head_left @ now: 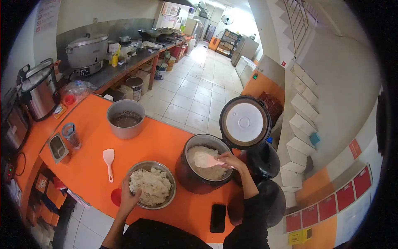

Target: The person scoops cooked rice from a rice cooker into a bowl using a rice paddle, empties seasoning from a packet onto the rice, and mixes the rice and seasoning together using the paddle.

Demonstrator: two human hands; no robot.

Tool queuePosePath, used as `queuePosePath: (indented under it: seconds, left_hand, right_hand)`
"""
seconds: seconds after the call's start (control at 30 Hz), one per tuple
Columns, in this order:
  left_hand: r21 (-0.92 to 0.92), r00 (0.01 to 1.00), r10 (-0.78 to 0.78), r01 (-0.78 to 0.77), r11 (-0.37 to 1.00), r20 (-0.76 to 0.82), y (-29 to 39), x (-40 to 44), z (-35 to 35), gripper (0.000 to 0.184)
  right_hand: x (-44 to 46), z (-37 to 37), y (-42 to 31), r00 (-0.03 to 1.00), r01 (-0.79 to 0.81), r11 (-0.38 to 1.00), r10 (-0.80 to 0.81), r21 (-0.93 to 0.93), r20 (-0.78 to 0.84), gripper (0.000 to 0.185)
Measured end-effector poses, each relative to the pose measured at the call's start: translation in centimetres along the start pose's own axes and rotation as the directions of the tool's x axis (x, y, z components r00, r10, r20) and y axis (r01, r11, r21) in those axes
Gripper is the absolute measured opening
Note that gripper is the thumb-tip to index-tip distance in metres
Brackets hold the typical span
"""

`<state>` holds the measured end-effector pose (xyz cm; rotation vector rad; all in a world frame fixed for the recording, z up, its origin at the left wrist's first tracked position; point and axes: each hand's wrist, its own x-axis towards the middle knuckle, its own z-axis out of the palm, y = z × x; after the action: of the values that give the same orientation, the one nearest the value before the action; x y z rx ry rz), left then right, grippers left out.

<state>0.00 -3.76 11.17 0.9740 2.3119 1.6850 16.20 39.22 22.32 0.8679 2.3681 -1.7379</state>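
An orange counter is seen from above, with both forearms entering from the near edge. A pale pink paddle is held by the handle in the right hand, the fingers closed around it; the blade is held over rice in a dark, round cooker, inside the rim of its grey inner pot. Whether rice is carried on the blade cannot be told for certain. The cooker's lid is raised at the far right side, its pale inner face exposed. A metal bowl, heaped with cooked rice, is placed on the counter just left of the cooker. Its left rim is met by the left hand, the thumb and fingers spread apart; whether the rim is clamped between them cannot be told. A red vessel is partly hidden beside that hand. A second paddle is laid flat on the counter, left of the bowl and apart from it. Farther off, a grey pot is noted, dark residue at its bottom. Toward the left edge, a clear glass is stood near a rectangular metal container. A black phone is laid at the near edge, below the cooker.
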Motion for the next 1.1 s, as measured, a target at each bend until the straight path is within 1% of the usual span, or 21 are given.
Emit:
queuePosePath:
  seconds: [0.1, 0.2, 0.23, 0.33, 0.37, 0.4, 0.43, 0.47, 0.5, 0.53, 0.6, 0.63, 0.73, 0.83, 0.9, 0.93, 0.97, 1.0, 1.03, 1.07, 1.1]
  left_hand:
    - [-0.018, 1.000, -0.006, 0.005, 1.000, -0.022, -2.0, -0.5, -0.4, 0.072]
    - [-0.083, 0.996, -0.035, 0.029, 0.996, -0.080, -3.3, -1.1, -0.8, 0.071]
    - [-0.099, 0.995, -0.050, 0.041, 0.994, -0.090, -3.6, -1.3, -0.9, 0.070]
    - [-0.098, 0.982, -0.122, 0.109, 0.989, -0.143, -3.3, -2.0, -2.5, 0.067]
    - [-0.076, 0.975, -0.142, 0.131, 0.988, -0.168, -3.4, -2.2, -2.9, 0.066]
    - [-0.057, 0.969, -0.156, 0.147, 0.987, -0.192, -3.2, -2.2, -3.2, 0.065]
    - [0.014, 0.977, -0.098, 0.102, 0.995, -0.188, -2.8, -2.5, -3.8, 0.064]
    - [-0.021, 0.976, -0.090, 0.088, 0.996, -0.199, -3.1, -3.0, -4.0, 0.064]
    - [-0.059, 0.974, -0.082, 0.071, 0.996, -0.211, -3.7, -3.5, -4.0, 0.064]
    - [-0.101, 0.971, -0.075, 0.053, 0.993, -0.226, -4.2, -4.0, -3.8, 0.064]
    - [-0.182, 0.965, -0.129, 0.088, 0.979, -0.229, -4.8, -5.3, -3.4, 0.064]
    - [-0.219, 0.960, -0.155, 0.104, 0.970, -0.232, -4.9, -6.0, -3.4, 0.064]
    - [-0.080, 0.966, -0.091, 0.073, 0.994, -0.241, -4.5, -7.3, -3.6, 0.064]
    - [-0.147, 0.973, -0.154, 0.129, 0.981, -0.173, -4.0, -8.6, -2.8, 0.060]
    - [0.016, 0.997, -0.032, 0.033, 0.999, -0.067, -3.1, -8.9, -1.8, 0.056]
    - [0.095, 1.000, 0.020, -0.020, 0.995, -0.006, -2.6, -9.1, -1.1, 0.054]
    - [0.178, 0.998, 0.035, -0.043, 0.983, 0.049, -1.7, -9.5, -0.3, 0.051]
    - [0.259, 0.994, 0.043, -0.069, 0.963, 0.104, -0.8, -10.0, 0.6, 0.048]
    - [0.338, 0.988, 0.045, -0.093, 0.937, 0.148, -0.2, -10.3, 1.2, 0.046]
    - [0.306, 0.990, 0.042, -0.081, 0.948, 0.133, 0.8, -11.1, 1.4, 0.044]
    - [0.275, 0.992, 0.036, -0.069, 0.959, 0.123, 1.6, -12.3, 1.4, 0.043]
  right_hand:
    - [-0.2, -0.8, 0.7, 0.999, -0.013, 1.000, 0.013, 0.008, -0.033, 0.020]
    - [-1.0, -1.4, 0.4, 0.990, -0.046, 0.998, 0.041, -0.036, -0.136, 0.019]
    - [-1.3, -2.2, 0.3, 0.996, -0.041, 0.998, 0.038, -0.037, -0.086, 0.030]
    - [-4.6, 1.6, -4.0, 0.983, 0.098, 0.978, -0.124, -0.184, -0.134, 0.020]
    - [-5.1, 2.6, -4.8, 0.997, 0.039, 0.990, -0.048, -0.139, -0.061, 0.022]
    - [-5.2, 4.2, -4.4, 0.992, 0.096, 0.971, -0.112, -0.219, -0.062, 0.022]
    - [-5.3, 6.6, -3.7, 0.982, 0.151, 0.942, -0.178, -0.299, -0.065, 0.022]
    - [-5.6, 9.4, -3.2, 0.966, 0.207, 0.901, -0.250, -0.381, -0.068, 0.022]
    - [-6.4, 13.1, -2.3, 0.817, 0.348, 0.612, -0.570, -0.711, -0.091, 0.025]
    - [-7.5, 17.5, -3.0, 0.886, 0.127, 0.545, -0.437, -0.829, -0.152, 0.028]
    - [-7.1, 26.1, 0.4, 0.925, 0.064, 0.234, -0.378, -0.970, -0.030, 0.037]
    - [-6.4, 29.0, 3.8, 0.834, 0.151, 0.167, -0.550, -0.974, 0.035, 0.040]
    - [-5.6, 31.0, 4.0, 0.845, 0.136, 0.282, -0.533, -0.950, -0.037, 0.046]
    - [-8.2, 26.5, -4.2, 0.935, 0.075, 0.411, -0.345, -0.909, -0.079, 0.042]
    - [-7.3, 27.0, -3.7, 0.934, 0.221, 0.385, -0.348, -0.896, 0.081, 0.028]
    - [-6.4, 27.5, -2.5, 0.924, 0.292, 0.372, -0.346, -0.881, 0.160, 0.028]
    - [-3.9, 30.8, 0.1, 0.823, 0.379, 0.354, -0.552, -0.855, 0.136, 0.040]
    - [-1.6, 30.5, 2.7, 0.833, 0.404, 0.277, -0.506, -0.872, 0.225, 0.036]
    - [-0.3, 29.5, 1.6, 0.832, 0.438, 0.187, -0.455, -0.879, 0.318, 0.033]
    - [0.4, 28.4, -0.2, 0.827, 0.476, 0.095, -0.387, -0.874, 0.408, 0.031]
    - [1.3, 26.9, -2.2, 0.898, 0.419, 0.152, -0.215, -0.895, 0.383, 0.031]
